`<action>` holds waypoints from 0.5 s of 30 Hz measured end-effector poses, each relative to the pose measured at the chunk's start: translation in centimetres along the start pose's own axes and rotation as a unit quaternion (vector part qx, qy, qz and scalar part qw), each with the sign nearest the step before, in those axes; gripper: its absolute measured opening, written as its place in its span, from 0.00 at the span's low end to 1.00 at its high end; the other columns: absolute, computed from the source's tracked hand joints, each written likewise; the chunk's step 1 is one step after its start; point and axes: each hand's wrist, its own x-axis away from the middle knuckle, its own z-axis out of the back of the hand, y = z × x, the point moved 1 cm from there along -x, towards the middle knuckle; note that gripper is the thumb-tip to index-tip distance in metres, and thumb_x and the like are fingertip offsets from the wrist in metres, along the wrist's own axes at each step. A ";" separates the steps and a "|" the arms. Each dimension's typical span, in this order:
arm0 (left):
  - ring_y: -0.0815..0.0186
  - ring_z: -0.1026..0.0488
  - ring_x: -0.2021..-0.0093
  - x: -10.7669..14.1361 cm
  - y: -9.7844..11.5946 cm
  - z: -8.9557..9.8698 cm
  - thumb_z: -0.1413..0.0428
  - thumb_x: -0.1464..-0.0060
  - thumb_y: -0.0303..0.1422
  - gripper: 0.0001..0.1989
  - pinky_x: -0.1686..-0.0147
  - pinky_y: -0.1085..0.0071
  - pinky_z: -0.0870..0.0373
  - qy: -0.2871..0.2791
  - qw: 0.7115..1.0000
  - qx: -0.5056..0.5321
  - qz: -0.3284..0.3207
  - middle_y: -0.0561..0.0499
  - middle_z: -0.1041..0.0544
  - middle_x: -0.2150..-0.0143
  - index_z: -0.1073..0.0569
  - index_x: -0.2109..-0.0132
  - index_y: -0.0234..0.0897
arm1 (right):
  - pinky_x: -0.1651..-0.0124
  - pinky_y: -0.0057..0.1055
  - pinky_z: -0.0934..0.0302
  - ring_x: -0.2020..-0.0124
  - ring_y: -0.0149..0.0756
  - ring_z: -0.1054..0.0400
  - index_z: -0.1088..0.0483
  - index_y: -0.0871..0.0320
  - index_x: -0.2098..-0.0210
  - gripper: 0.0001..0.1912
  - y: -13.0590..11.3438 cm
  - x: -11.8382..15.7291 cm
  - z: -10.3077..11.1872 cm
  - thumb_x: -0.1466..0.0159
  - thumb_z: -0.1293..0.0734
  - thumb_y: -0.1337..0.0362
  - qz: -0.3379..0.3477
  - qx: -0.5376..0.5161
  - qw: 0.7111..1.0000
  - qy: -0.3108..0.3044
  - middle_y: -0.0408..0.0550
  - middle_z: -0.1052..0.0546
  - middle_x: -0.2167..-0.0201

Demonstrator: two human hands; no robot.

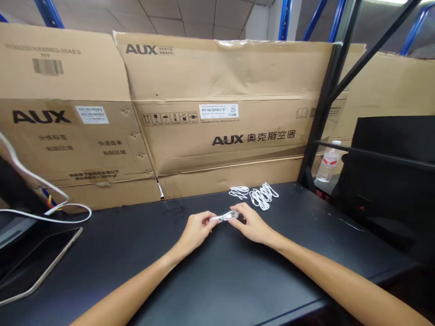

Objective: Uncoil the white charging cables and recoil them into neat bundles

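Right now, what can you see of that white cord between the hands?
The white cord is thin, smooth and plastic-looking, gathered into a narrow, flattened loop. It lies roughly level over the black desk, held at one end by the left hand and at the other by the right hand. Whether it joins the white coils beyond cannot be seen.

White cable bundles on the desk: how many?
3. A tight bundle is pinched between the left hand and right hand; a small loose bundle and a larger loose bundle lie side by side beyond them on the desk. More could be hidden.
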 end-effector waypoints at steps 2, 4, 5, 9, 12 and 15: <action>0.64 0.24 0.70 -1.3 -1.6 0.1 0.46 0.46 0.38 0.22 0.66 0.68 0.28 0.083 0.992 0.058 0.069 0.42 0.22 0.61 0.32 0.47 0.31 | 0.52 0.38 0.39 0.50 0.42 0.37 0.34 0.58 0.50 0.20 0.9 -0.4 0.1 0.39 0.37 0.56 -0.004 0.009 0.999 0.040 0.55 0.33 0.49; 0.59 0.25 0.54 -2.0 -2.7 0.2 0.45 0.47 0.33 0.31 0.57 0.66 0.28 0.124 0.983 0.105 0.081 0.35 0.31 0.45 0.43 0.38 0.33 | 0.54 0.38 0.37 0.51 0.41 0.37 0.34 0.58 0.50 0.20 1.6 -0.6 0.3 0.39 0.37 0.56 -0.016 0.009 0.999 0.041 0.55 0.34 0.49; 0.58 0.28 0.48 -2.1 -3.1 0.1 0.45 0.48 0.33 0.34 0.53 0.65 0.29 0.115 0.985 0.103 0.073 0.34 0.35 0.40 0.48 0.36 0.34 | 0.54 0.38 0.37 0.52 0.40 0.36 0.34 0.58 0.50 0.20 1.8 -0.6 0.3 0.39 0.37 0.56 -0.017 0.012 0.999 0.030 0.55 0.33 0.50; 0.54 0.41 0.38 -0.7 -2.6 0.1 0.45 0.47 0.41 0.31 0.41 0.57 0.41 0.034 0.996 -0.076 -0.020 0.40 0.41 0.36 0.41 0.38 0.36 | 0.47 0.40 0.42 0.50 0.42 0.35 0.32 0.58 0.50 0.21 1.5 0.2 0.4 0.39 0.37 0.53 0.025 0.061 0.997 -0.034 0.55 0.30 0.51; 0.54 0.46 0.35 0.7 -1.6 0.1 0.49 0.46 0.48 0.28 0.37 0.54 0.51 -0.059 0.974 -0.206 -0.079 0.44 0.40 0.36 0.34 0.42 0.38 | 0.40 0.44 0.50 0.40 0.49 0.45 0.38 0.60 0.42 0.35 0.9 0.9 0.4 0.42 0.36 0.45 0.054 0.123 0.983 -0.125 0.59 0.38 0.41; 0.55 0.50 0.34 1.4 -1.0 0.2 0.53 0.45 0.52 0.32 0.36 0.54 0.53 -0.107 0.953 -0.269 -0.087 0.46 0.43 0.35 0.38 0.39 0.40 | 0.35 0.45 0.62 0.34 0.50 0.58 0.46 0.62 0.37 0.45 0.5 1.3 0.4 0.43 0.40 0.38 0.057 0.171 0.962 -0.203 0.59 0.49 0.35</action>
